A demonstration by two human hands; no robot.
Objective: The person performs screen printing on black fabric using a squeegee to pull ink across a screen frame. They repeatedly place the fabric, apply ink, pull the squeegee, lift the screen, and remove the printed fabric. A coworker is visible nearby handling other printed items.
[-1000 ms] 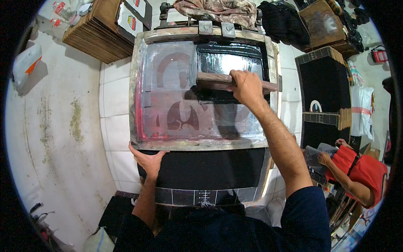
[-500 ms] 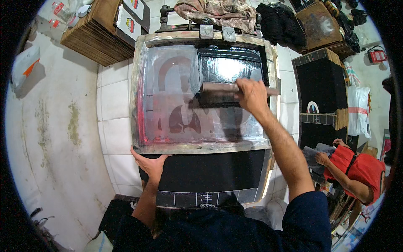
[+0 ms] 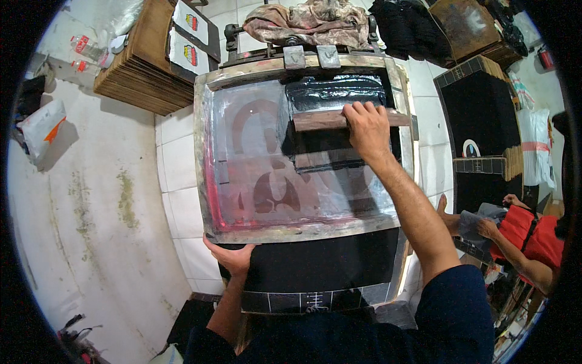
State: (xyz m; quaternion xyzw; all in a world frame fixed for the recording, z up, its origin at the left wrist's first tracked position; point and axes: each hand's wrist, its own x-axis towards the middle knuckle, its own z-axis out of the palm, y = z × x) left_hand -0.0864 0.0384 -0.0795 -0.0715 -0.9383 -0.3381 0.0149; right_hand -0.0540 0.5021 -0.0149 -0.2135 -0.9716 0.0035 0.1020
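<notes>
My right hand [image 3: 368, 128] is closed over the wooden handle of a squeegee [image 3: 320, 121], held crosswise above the upper right part of a screen printing frame [image 3: 303, 232]. Glossy black ink [image 3: 336, 91] lies on the mesh beyond the squeegee, with a darker inked patch on its near side. Grey mesh with large curved stencil shapes [image 3: 276, 193] fills the rest, pinkish along the left and near edges. Against the frame's near left corner rests my left hand [image 3: 235, 256], thumb and fingers spread; some fingers are hidden. Black material [image 3: 315, 264] shows below the frame.
Two metal clamps [image 3: 329, 56] hold the frame's far edge, and a stained cloth [image 3: 309, 24] lies behind. Stacked boards [image 3: 136, 76] stand at far left; black-topped boards [image 3: 479, 115] are at right. A person in red [image 3: 521, 236] works at lower right.
My right hand and the squeegee have moved farther away over the frame, uncovering more of the inked patch on the near side. My left hand stays at the corner. The whole view has shifted slightly.
</notes>
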